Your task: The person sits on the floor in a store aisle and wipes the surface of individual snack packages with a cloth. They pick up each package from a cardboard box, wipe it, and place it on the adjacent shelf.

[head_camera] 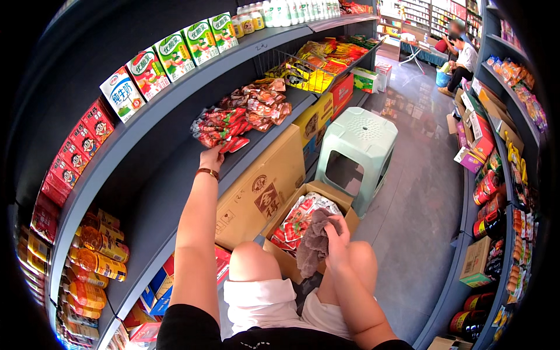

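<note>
My left hand (212,158) reaches onto the dark metal shelf (162,192) and touches the near edge of a pile of red snack packets (223,127). Whether its fingers grip a packet cannot be told. Brown-red packets (267,105) lie just beyond that pile. In my right hand (339,238) is a bunched brown cloth (316,243), held above an open cardboard box (345,199). Red and white packets (302,214) fill the box, partly hidden by the cloth.
A pale green plastic stool (363,127) stands beyond the box. A large closed carton (262,188) leans along the lower shelf. Drink cartons (168,57) line the upper shelf, and bottles (98,245) lie at left. Stocked shelves (494,218) run along the right. People (463,57) sit far off.
</note>
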Tool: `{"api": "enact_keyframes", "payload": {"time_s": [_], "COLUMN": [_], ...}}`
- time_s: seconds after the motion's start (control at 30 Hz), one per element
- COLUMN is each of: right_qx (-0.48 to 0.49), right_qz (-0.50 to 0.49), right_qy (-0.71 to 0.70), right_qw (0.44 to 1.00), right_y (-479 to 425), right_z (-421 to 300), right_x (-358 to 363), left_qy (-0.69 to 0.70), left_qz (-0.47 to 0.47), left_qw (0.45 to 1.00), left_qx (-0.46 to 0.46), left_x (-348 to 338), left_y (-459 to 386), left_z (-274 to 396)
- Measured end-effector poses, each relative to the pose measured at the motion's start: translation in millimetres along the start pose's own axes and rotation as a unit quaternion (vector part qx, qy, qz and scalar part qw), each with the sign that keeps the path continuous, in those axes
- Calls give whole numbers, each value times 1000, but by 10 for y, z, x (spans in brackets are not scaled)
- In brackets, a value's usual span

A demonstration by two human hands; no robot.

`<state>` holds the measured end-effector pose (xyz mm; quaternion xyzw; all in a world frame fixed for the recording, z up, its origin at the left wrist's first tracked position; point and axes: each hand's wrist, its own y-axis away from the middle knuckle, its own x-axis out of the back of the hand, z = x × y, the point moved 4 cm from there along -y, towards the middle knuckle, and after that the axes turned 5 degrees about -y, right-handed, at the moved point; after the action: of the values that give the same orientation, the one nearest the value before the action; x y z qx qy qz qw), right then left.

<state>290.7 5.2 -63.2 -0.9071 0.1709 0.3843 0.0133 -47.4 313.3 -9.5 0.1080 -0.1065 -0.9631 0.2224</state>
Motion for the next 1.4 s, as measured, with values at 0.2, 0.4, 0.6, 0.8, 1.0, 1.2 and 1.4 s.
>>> {"api": "enact_keyframes", "payload": {"time_s": [0.2,0.4,0.6,0.8,1.0,1.2,1.4], "right_qx": [11,-18,249,330,355,376,342], "right_qz": [-6,-51,-108,-181,-240,-193,24], "right_qy": [24,-19,220,318,343,347,307], "right_qw": [1000,998,937,870,836,838,888], "right_y": [5,123,141,305,465,383,126], "right_z": [24,-12,-105,-123,-206,-167,-412], "right_x": [-5,-199,-275,-479,-593,-519,-258], "left_qy": [51,-85,-147,-92,36,-21,-105], "left_qz": [29,-72,-289,-544,-483,-505,-556], "left_qw": [995,946,925,821,875,850,823], "left_qx": [-82,-303,-200,-147,24,150,45], "left_x": [282,656,565,239,141,168,164], "left_y": [554,1824,2961,3472,3509,3398,3532], "left_z": [195,-52,-746,-1179,-1027,-1284,-1346]}}
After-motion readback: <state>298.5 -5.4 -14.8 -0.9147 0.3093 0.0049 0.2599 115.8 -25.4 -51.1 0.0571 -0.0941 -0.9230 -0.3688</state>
